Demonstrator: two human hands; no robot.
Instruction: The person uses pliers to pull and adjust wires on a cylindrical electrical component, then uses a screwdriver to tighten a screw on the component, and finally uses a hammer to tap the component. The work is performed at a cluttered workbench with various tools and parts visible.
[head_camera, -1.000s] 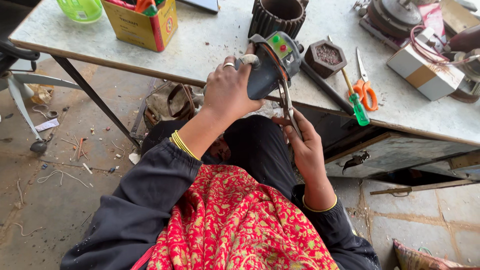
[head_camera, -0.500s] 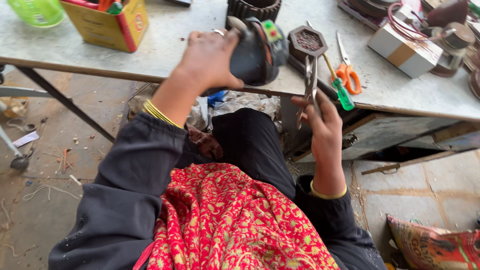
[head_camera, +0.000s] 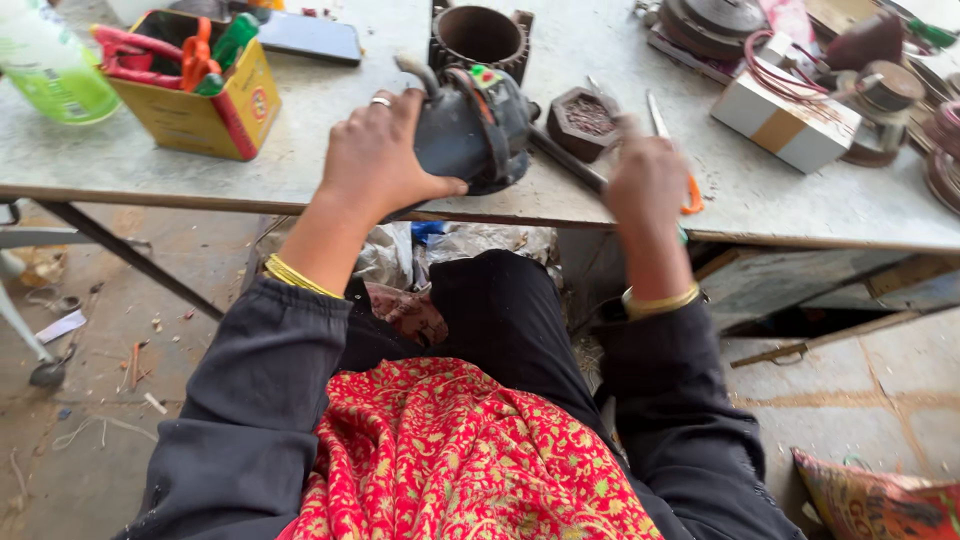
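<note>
Since half a second ago the right hand (head_camera: 648, 172) has come up from beside the lap to the near table edge, bringing its tool with it, while the left hand has kept its grip on the motor part.

Nearest lies the red patterned cloth (head_camera: 450, 460) over the lap, with black sleeves reaching forward on either side. At the near edge of the grey table (head_camera: 200, 170) the left hand (head_camera: 378, 152) is wrapped firmly around a dark, rounded motor part (head_camera: 478, 125), pressing it down on the tabletop, apparently to steady it against the tool. The part's long axis runs roughly left to right, its wired end with red and green bits pointing right and slightly far.

The right hand is closed around a slim metal tool (head_camera: 568, 160); its shaft slants from the hand up and left to meet the motor part's right side. What kind of tool it is cannot be told.

Just beyond sits a hexagonal brown piece (head_camera: 588, 118), and farther a dark toothed ring (head_camera: 482, 35). Far left stands a yellow box (head_camera: 205, 115) of hand tools; far right, a white box (head_camera: 785, 122) with coiled red wire.
</note>
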